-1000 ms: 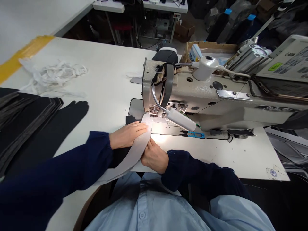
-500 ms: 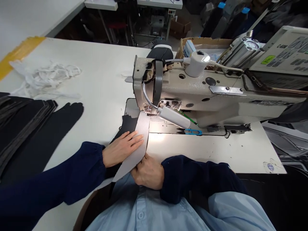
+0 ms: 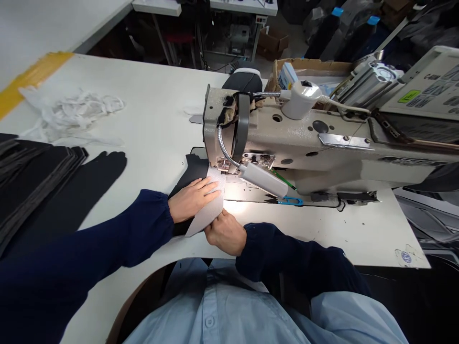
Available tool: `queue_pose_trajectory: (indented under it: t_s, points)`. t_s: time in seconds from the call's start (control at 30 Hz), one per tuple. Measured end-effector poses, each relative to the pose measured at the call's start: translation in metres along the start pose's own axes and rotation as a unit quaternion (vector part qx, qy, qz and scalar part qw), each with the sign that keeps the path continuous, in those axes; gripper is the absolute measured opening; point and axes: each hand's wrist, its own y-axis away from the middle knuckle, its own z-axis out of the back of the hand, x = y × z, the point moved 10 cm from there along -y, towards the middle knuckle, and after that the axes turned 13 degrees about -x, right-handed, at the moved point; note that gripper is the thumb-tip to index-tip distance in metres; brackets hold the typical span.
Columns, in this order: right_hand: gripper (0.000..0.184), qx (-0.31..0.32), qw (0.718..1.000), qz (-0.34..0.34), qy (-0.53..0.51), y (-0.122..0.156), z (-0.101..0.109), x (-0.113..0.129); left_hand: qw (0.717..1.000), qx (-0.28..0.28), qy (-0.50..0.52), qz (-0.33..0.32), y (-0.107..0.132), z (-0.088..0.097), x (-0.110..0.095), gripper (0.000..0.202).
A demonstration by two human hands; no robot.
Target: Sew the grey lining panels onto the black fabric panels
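A light grey fabric piece [image 3: 206,216] lies over a black fabric piece [image 3: 193,168], and their far ends run under the head of the sewing machine [image 3: 247,138]. My left hand [image 3: 193,199] rests flat on the grey fabric with fingers stretched toward the needle area. At the near right edge of the same fabric, my right hand [image 3: 226,232] is closed, pinching the edge between thumb and fingers. The needle and presser foot are mostly hidden behind the machine head and the lamp [image 3: 263,180].
Blue thread snips [image 3: 289,201] lie on the machine bed, right of the fabric. Stacked black fabric pieces [image 3: 71,191] are at the left, below a heap of white strips [image 3: 82,112]. Behind the machine stands a cardboard box [image 3: 308,67].
Both hands and the fabric have moved forward toward the machine head. More of the black piece now lies beyond my left hand. The view has shifted slightly.
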Motion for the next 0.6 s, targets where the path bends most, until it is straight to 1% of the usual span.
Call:
queue_pose_trajectory:
  t_s: [0.17, 0.27, 0.33, 0.4, 0.47, 0.53, 0.6]
  points:
    - [0.029, -0.011, 1.000, 0.008, 0.009, -0.004, -0.002, -0.017, 1.000, -0.015, 0.015, 0.005, -0.012, 0.000, 0.020, 0.043]
    - [0.029, -0.015, 1.000, 0.013, 0.014, -0.005, -0.006, -0.026, 0.999, -0.014, 0.027, 0.010, -0.015, 0.004, 0.026, 0.037]
    - [0.027, -0.021, 1.000, 0.008, 0.013, -0.006, -0.007, -0.031, 0.999, 0.001, 0.041, -0.005, -0.013, 0.008, 0.018, 0.035]
    - [0.025, -0.026, 1.000, 0.002, 0.004, -0.007, -0.007, -0.033, 0.998, 0.019, 0.054, -0.022, -0.009, 0.011, 0.007, 0.039]
    - [0.023, -0.016, 1.000, 0.000, -0.008, -0.007, -0.007, -0.031, 0.997, 0.034, 0.058, -0.026, -0.005, 0.011, -0.001, 0.045]
    - [0.021, 0.008, 1.000, -0.001, -0.012, -0.007, -0.007, -0.028, 0.997, 0.038, 0.056, -0.025, -0.003, 0.010, -0.003, 0.048]
    - [0.022, 0.026, 1.000, -0.002, -0.008, -0.008, -0.008, -0.027, 0.998, 0.029, 0.055, -0.027, -0.004, 0.009, -0.002, 0.047]
